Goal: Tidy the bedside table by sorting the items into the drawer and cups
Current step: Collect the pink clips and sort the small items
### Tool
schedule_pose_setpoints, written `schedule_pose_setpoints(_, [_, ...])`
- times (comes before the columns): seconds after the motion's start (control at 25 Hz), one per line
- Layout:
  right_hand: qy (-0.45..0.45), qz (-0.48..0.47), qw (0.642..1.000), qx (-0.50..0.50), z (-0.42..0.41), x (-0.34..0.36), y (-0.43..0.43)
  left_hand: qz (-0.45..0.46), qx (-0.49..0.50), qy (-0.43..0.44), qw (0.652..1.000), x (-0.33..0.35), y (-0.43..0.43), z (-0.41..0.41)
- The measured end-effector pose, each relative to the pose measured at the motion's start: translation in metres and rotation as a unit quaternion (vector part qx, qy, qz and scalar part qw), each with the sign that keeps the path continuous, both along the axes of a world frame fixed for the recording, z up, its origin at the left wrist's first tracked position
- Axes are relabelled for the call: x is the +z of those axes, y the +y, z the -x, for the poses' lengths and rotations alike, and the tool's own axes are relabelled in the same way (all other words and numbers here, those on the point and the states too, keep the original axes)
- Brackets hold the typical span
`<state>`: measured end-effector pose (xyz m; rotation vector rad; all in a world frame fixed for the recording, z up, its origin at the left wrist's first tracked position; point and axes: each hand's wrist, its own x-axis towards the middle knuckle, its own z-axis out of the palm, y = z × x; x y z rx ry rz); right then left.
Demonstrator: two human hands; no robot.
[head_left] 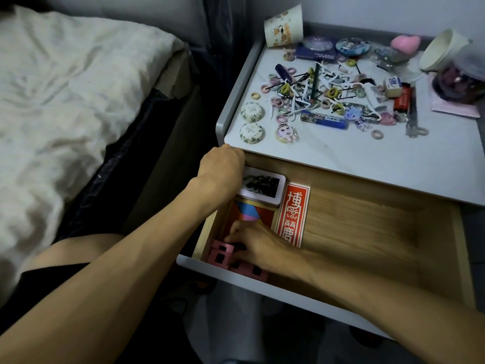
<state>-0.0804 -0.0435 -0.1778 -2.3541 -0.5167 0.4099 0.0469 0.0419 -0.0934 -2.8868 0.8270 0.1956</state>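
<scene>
fingers in the open drawer, table top unsorted

fingers [231, 233] of right hand [253, 249]: bent down over the pink blocks [223, 254], grasping the upper one. the blocks have black square holes and sit in the front left corner of the drawer [357, 227].

left hand [221, 166]: clenched, knuckles up against the front left corner of the bedside table [341, 158], above the drawer's back left. cannot tell whether it holds anything. it sits just over a white tin [263, 189].

drawer, further contents: the white tin lies at the back left. a colourful puzzle tray [253, 214] lies partly under it. a red card [292, 215] with white characters lies just beside both, to their right. the right half shows bare wood.

table top, items:
- patterned paper cup [283, 26], on its side at the far left corner.
- white cup [441, 49], tilted, at the far right, leaning on a clear jar [456, 85].
- heap of hair ties [333, 93], black pins and white picks in the middle, with a green pencil [315, 82] lying through it.
- blue lighter [324, 120] at the near edge of the heap; red lighter [401, 99] to the right, beside an eraser [393, 86].
- two round floral tins [251, 122] at the left edge, one just behind the other.
- pink heart [405, 42] and a round badge [353, 46] at the back.

bed [65, 88]: left of the table, with a rumpled pale cover.
</scene>
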Motion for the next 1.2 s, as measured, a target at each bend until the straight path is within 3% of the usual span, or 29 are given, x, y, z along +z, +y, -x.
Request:
schedule_pose_setpoints(0.36, [-0.026, -0.015, 1.0, 0.002, 0.005, -0.001, -0.001, -0.003, 0.008, 0.003, 1.0, 0.003, -0.001, 0.003])
schedule_pose_setpoints(0.52, [0.005, -0.012, 1.0, 0.01, 0.001, 0.003, -0.003, -0.004, -0.002, 0.007, 1.0, 0.005, 0.001, 0.003])
schedule_pose_setpoints(0.68, [0.051, 0.007, 0.997, -0.049, -0.003, 0.019, -0.016, -0.02, 0.012, 0.015, 1.0, 0.01, 0.001, 0.003])
schedule_pose_setpoints(0.84, [-0.005, 0.016, 0.991, -0.132, -0.013, 0.057, -0.058, -0.057, 0.028, -0.036, 0.997, 0.027, -0.002, 0.012])
schedule_pose_setpoints(0.96, [-0.035, -0.035, 0.975, -0.217, -0.016, 0.093, -0.098, 0.074, 0.035, -0.045, 0.996, 0.045, -0.006, 0.012])
schedule_pose_setpoints(1.08, [-0.068, -0.065, 0.948, -0.304, -0.015, 0.125, -0.134, 0.299, 0.021, 0.068, 0.952, 0.07, -0.02, 0.01])
schedule_pose_setpoints(1.2, [-0.102, -0.074, 0.926, -0.356, -0.019, 0.143, -0.162, 0.362, 0.009, 0.094, 0.928, 0.081, -0.036, 0.003])
